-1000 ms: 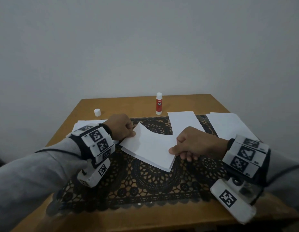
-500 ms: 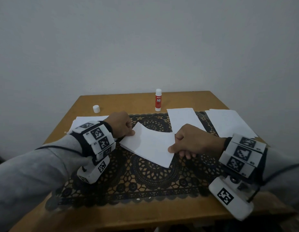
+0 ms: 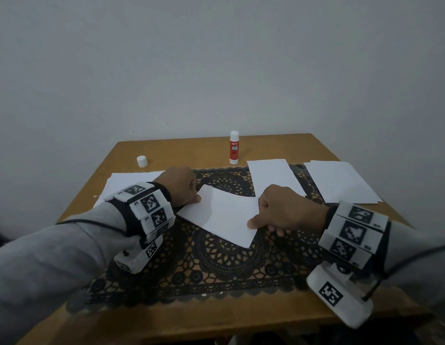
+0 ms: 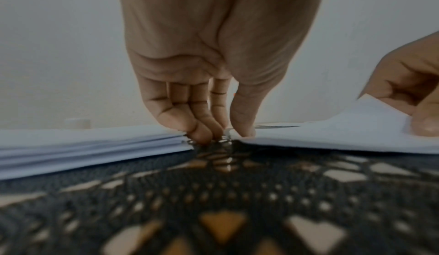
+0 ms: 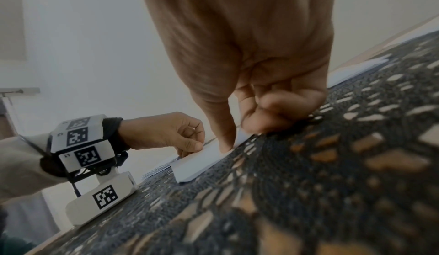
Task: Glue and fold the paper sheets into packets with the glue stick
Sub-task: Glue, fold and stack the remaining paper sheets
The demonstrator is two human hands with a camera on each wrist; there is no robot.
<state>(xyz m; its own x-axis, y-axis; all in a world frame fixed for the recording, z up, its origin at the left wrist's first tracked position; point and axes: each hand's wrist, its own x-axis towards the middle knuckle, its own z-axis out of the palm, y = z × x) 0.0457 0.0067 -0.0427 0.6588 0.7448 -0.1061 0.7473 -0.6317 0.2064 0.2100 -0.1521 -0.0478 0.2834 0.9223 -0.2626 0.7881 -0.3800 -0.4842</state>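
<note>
A folded white paper sheet (image 3: pixel 224 215) lies slanted on the middle of the dark lace mat (image 3: pixel 216 265). My left hand (image 3: pixel 197 199) pinches its left corner, thumb on top (image 4: pixel 244 131) and fingers curled down to the mat. My right hand (image 3: pixel 256 224) pinches the right edge, thumb pressed on top (image 5: pixel 223 142) and fingers curled under. In the right wrist view the sheet (image 5: pixel 199 163) shows as two layers lying close together. The red and white glue stick (image 3: pixel 234 148) stands uncapped at the table's back. Its white cap (image 3: pixel 142 161) sits at the back left.
A folded white sheet (image 3: pixel 271 175) lies behind my right hand. A stack of sheets (image 3: pixel 338 180) rests at the right, another stack (image 3: pixel 126 180) at the left beside my left hand. The wooden table (image 3: pixel 181 148) backs onto a plain wall.
The upper layer of the sheet, lifted off the lower one a second ago, now lies flat on it. Both hands stay at their ends of the sheet.
</note>
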